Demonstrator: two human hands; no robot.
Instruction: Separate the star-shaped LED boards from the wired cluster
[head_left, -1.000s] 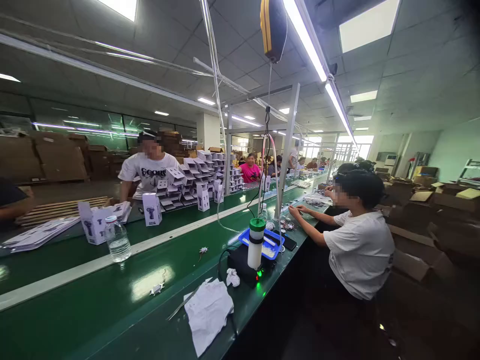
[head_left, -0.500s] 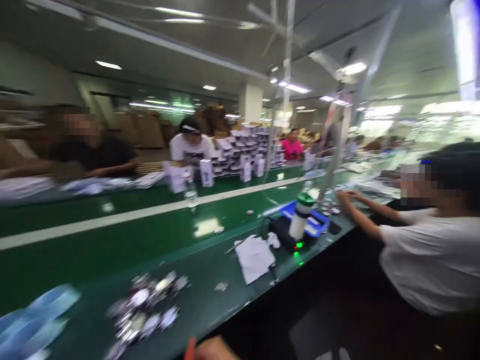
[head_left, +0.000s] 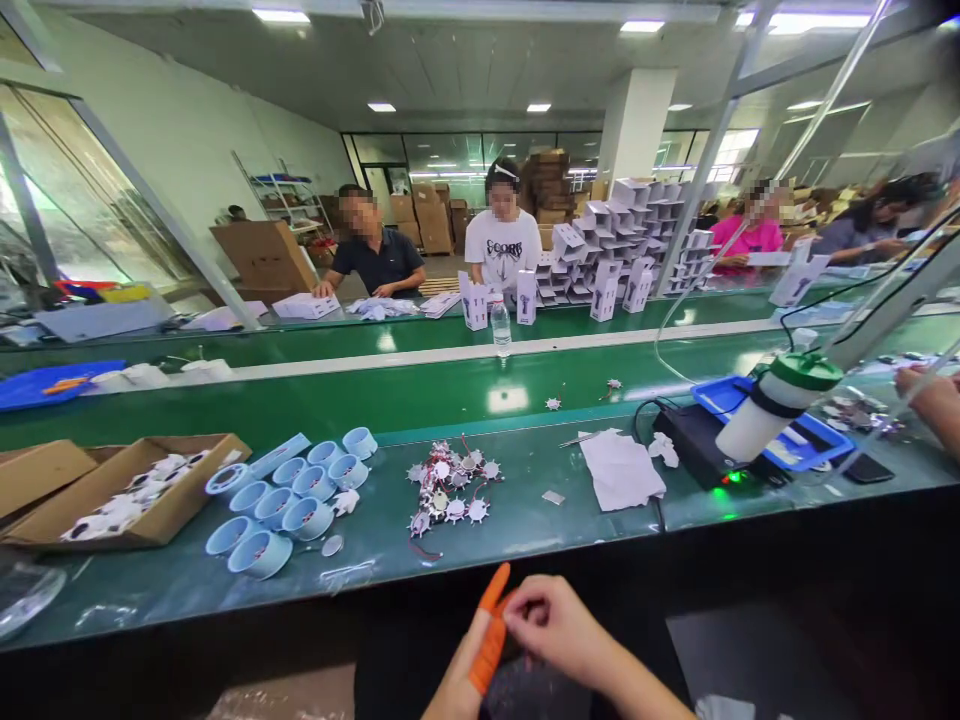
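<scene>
- The left hand (head_left: 457, 675) is raised just off the near edge of the bench, its grip open, with two fingers sheathed in orange rubber finger cots (head_left: 491, 630).
- The right hand (head_left: 551, 620) has its grip closed on those cots, its fingertips touching them.
- The cots sit between the two hands, on the left fingers and clear of the green conveyor bench (head_left: 525, 545).
- Nearest beyond the hands lies a loose heap of spiky star-shaped metal discs with thin red wires (head_left: 450, 495).
- Left of the heap stand pale blue round plastic cups (head_left: 307, 518), then a shallow cardboard tray (head_left: 127, 500) of small white pieces.
- To the right lie a crumpled white paper sheet (head_left: 619, 468), a black powered unit (head_left: 694, 445), a white cylinder with a green cap (head_left: 765, 415) and a blue plastic tray (head_left: 724, 393).
- A co-worker's hand (head_left: 926, 395) rests at the right edge, well apart from both hands.
</scene>
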